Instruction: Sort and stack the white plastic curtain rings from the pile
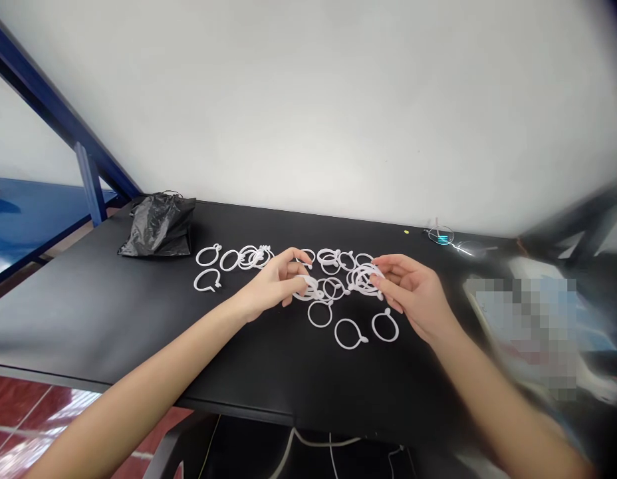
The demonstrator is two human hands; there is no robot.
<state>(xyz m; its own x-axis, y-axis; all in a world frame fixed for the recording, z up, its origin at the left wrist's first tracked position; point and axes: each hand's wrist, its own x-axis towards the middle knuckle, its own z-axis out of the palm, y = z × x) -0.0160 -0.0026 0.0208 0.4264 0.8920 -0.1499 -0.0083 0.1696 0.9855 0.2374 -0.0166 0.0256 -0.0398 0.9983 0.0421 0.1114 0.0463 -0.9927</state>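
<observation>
Many white plastic rings, each with a small knob or tab, lie about on a black tabletop (268, 359). My left hand (276, 283) has its fingers curled, with a few white rings (308, 287) at its thumb and fingertips. Across from it, my right hand (413, 293) pinches a bunch of overlapping white rings (367, 279) between thumb and fingers. Closer to me lie loose rings, among them one ring (363, 340) with its tab pointing right. Left of my hands, a cluster of rings (261, 253) overlaps, and one gapped ring (204, 290) lies apart.
A crumpled black plastic bag (161, 226) sits at the back left. Behind the table is a white wall (308, 113), with a blue metal frame (64, 113) on the left. A clear plastic package (498, 319), partly blurred, lies at the right. Cables (313, 441) hang below the front edge.
</observation>
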